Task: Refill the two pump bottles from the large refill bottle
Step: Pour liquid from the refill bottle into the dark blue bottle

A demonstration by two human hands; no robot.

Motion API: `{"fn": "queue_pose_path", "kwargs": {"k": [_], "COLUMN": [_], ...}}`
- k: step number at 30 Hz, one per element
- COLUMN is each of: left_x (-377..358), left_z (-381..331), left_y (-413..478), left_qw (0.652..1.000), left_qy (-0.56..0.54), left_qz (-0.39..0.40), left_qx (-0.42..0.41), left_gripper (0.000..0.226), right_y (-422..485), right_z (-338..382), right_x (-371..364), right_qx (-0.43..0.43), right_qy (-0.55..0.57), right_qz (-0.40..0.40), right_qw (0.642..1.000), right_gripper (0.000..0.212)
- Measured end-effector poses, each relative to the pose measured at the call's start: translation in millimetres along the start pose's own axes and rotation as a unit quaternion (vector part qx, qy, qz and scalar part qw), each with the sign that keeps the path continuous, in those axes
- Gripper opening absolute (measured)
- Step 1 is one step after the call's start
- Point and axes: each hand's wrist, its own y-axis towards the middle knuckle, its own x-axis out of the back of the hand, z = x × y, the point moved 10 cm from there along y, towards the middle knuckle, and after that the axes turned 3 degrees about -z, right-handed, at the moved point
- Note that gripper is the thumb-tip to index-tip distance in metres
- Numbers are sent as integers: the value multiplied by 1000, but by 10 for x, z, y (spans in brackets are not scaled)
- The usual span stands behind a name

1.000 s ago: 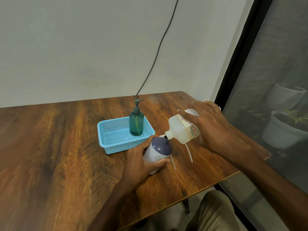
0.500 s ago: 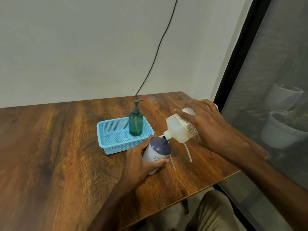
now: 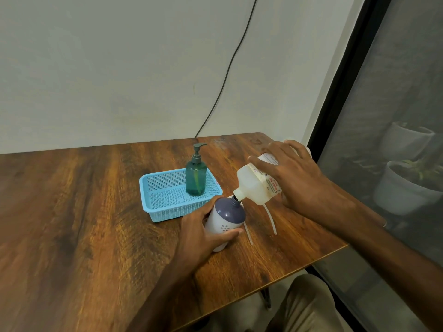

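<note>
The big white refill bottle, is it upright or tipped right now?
Tipped. The right hand holds the refill bottle slanted, mouth down at the open neck of the purple-topped bottle, which the left hand grips.

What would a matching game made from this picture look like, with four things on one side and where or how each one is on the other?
Things
1. green pump bottle
2. large refill bottle
3. white and purple bottle
4. blue basket

Places and states
A. tipped neck-down, held by the right hand
B. resting directly on the wooden table
C. standing upright inside the basket, pump on
D. neck open, gripped by the left hand

Pairs: 1-C, 2-A, 3-D, 4-B
</note>
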Motion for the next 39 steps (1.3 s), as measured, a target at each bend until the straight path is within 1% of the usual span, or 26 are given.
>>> {"fn": "queue_pose_path", "kwargs": {"k": [3, 4, 5, 7, 9, 11, 14, 17, 20, 24, 28, 34, 39], "left_x": [2, 5, 8, 15, 23, 33, 50, 70, 91, 102, 119, 129, 144], "left_z": [10, 11, 6, 6, 1, 1, 10, -6, -17, 3, 18, 32, 25], "left_y": [-6, -8, -10, -13, -16, -19, -24, -35, -46, -56, -61, -56, -67], "left_qw": [1000, 1000, 1000, 1000, 1000, 1000, 1000, 1000, 1000, 1000, 999, 999, 999], "left_qy": [-3, -4, -4, -5, -4, -4, -6, -14, -18, -18, -22, -18, -16], "left_qz": [-1, -1, -2, -3, -5, -7, -12, -14, -18, -21, -25, -25, -28], "left_qx": [3, 3, 3, 3, 3, 3, 6, 9, 9, 10, 12, 13, 17], "left_gripper": [87, 86, 86, 87, 86, 84, 85, 81, 78, 80, 80, 83, 82], "right_y": [20, 28, 36, 44, 55, 68, 88, 81, 104, 129, 162, 198, 210], "right_z": [-51, -42, 4, 70, 100, 85, 148, 192, 231, 297, 387, 459, 489], "right_x": [-132, -129, -59, 28, 43, -20, 59, 85, 94, 132, 203, 224, 217], "right_qx": [-36, -36, -18, 9, 10, -7, 2, 2, 8, 30, 59, 76, 81], "right_qy": [17, 34, 35, 7, -23, -17, -29, -61, -78, -86, -114, -127, -140], "right_qz": [84, 79, 41, 6, 16, 49, 48, 72, 66, 52, 12, 9, 3], "right_qw": [996, 996, 998, 1000, 1000, 999, 998, 996, 995, 994, 992, 989, 987], "right_gripper": [77, 75, 75, 75, 79, 78, 81, 83, 87, 89, 88, 80, 84]}}
